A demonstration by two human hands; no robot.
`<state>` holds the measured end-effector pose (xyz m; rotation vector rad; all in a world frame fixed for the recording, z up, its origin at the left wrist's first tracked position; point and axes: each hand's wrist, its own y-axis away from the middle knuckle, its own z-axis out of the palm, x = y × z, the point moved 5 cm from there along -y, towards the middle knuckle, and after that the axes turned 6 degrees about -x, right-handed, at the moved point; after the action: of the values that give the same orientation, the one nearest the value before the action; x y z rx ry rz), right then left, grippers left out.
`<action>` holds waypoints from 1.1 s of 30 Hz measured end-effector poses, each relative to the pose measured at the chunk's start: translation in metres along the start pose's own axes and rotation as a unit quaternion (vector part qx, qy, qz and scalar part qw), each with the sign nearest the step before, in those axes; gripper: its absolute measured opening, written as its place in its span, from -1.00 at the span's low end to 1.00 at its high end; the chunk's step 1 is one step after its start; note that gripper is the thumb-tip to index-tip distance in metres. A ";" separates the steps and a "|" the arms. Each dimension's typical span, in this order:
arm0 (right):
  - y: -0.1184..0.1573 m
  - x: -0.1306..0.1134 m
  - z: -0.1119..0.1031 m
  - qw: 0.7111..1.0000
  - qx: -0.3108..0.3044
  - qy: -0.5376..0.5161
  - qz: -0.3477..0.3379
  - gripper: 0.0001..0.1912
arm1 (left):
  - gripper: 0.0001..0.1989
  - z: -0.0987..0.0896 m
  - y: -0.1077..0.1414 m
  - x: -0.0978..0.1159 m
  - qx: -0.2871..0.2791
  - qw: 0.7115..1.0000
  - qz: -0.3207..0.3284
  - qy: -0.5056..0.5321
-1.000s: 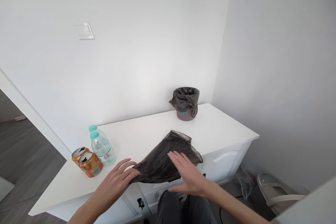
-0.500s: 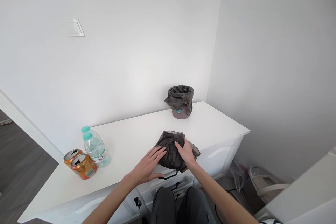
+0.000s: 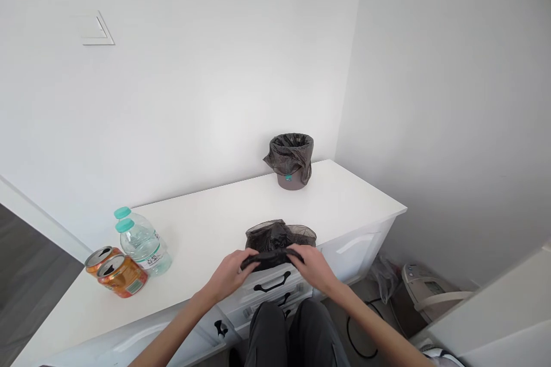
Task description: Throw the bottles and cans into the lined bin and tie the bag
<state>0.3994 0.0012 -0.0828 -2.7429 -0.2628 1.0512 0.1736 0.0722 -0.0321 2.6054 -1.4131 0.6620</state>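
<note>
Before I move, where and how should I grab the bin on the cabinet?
I'd grip the bin by its bare lower part, coming from the front left: the wall is behind, and the liner drapes over its top, hanging lowest at the right, so might slip. Your left hand and right hand hold another black bag, so free one first.

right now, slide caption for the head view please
Left hand and right hand pinch a thin black plastic bag at the front edge of a white cabinet.
</note>
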 end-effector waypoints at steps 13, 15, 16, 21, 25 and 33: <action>-0.083 0.025 -0.017 0.983 -0.040 0.071 0.165 -0.79 | -0.58 0.023 -0.052 0.019 0.081 0.963 0.100 -0.238; -0.078 0.013 -0.019 0.981 -0.007 0.093 0.169 -0.64 | -0.54 0.033 -0.055 0.015 0.069 0.958 0.087 -0.265; -0.074 0.003 -0.018 0.982 0.017 0.111 0.150 -0.58 | -0.52 0.037 -0.057 0.011 0.060 0.958 0.074 -0.270; -0.056 -0.034 0.010 0.975 0.089 0.200 -0.042 -0.52 | -0.49 0.053 -0.061 -0.007 0.018 0.967 0.056 -0.247; -0.057 0.000 0.033 0.979 0.064 0.193 0.030 -0.46 | -0.42 0.057 -0.054 -0.023 0.032 0.978 0.042 -0.199; -0.063 0.020 0.042 0.986 0.002 0.166 0.029 -0.41 | -0.35 0.058 -0.042 -0.035 0.016 0.986 0.013 -0.163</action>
<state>0.3800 0.0713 -0.1113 -2.8771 -0.1288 0.5885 0.2103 0.1061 -0.0947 2.8234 -1.5320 0.2701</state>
